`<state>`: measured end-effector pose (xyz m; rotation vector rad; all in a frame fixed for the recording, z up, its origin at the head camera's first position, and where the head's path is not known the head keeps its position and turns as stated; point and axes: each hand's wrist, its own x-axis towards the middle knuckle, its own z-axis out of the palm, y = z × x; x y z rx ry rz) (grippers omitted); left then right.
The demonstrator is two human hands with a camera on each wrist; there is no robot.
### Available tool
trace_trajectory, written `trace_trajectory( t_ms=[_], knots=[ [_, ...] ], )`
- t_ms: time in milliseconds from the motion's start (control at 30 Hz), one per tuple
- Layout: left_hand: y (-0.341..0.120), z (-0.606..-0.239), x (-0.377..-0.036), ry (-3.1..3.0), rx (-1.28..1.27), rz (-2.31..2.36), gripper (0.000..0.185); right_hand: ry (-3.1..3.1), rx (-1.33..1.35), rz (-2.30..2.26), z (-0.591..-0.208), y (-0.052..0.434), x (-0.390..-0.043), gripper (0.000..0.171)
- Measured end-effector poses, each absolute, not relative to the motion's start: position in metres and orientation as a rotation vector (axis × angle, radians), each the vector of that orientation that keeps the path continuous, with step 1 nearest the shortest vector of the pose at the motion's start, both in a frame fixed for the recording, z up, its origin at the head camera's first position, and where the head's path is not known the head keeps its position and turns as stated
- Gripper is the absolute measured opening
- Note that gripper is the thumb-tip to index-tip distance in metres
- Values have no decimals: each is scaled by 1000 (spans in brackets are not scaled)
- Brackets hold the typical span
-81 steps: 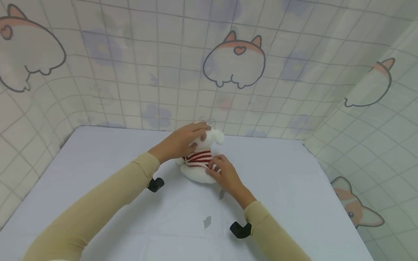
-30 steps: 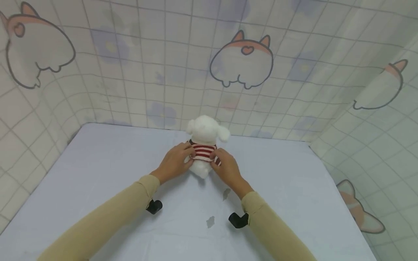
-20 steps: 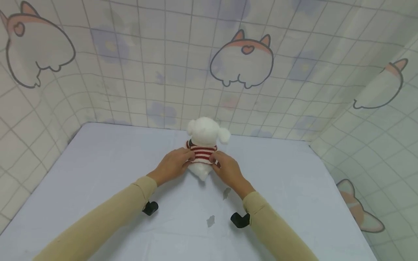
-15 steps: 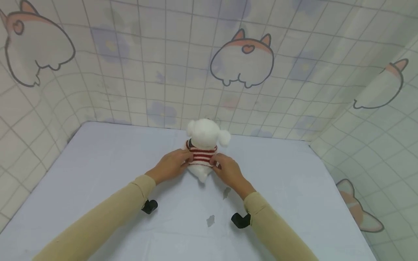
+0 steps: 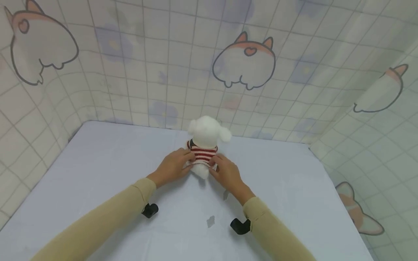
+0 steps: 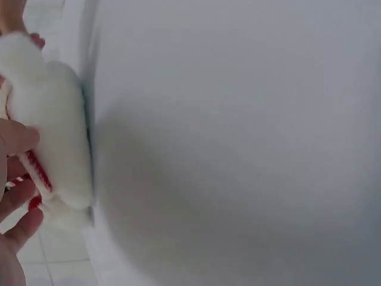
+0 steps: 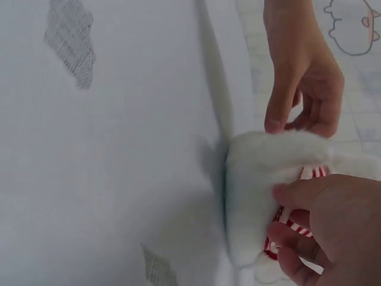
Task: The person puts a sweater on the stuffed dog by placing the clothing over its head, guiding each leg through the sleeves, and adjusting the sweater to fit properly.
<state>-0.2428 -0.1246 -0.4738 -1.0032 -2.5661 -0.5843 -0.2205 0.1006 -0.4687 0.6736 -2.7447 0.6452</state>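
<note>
A white plush dog (image 5: 207, 130) in a red-and-white striped shirt (image 5: 203, 154) sits upright near the table's back edge, its back toward me. At the shirt's left side my left hand (image 5: 174, 165) pinches the lower hem. On the opposite side, the thumb and fingers of my right hand (image 5: 228, 174) hold the hem too. White fur shows below the shirt between both hands. In the left wrist view the shirt's hem (image 6: 36, 170) runs between thumb and fingers. From the right wrist, the plush dog's furry lower body (image 7: 253, 185) rests on the table; its front is hidden.
The white-covered table (image 5: 287, 203) bears two grey patches, one being the front patch (image 5: 210, 221). A tiled curtain with cartoon corgis (image 5: 244, 65) rises behind the table. Black wrist mounts (image 5: 240, 226) stick out below both sleeves.
My left hand has come down from the plush dog's head to the shirt's left side. The plush dog has turned and straightened. Over the last half second both hands shifted only slightly at the hem.
</note>
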Motion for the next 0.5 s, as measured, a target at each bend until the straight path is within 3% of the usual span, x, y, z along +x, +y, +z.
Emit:
trace_trajectory(
  t_ms=[500],
  knots=[
    [-115, -474, -233, -2542, -1077, -560, 7, -2822, 714, 579, -457, 91, -215, 5]
  ],
)
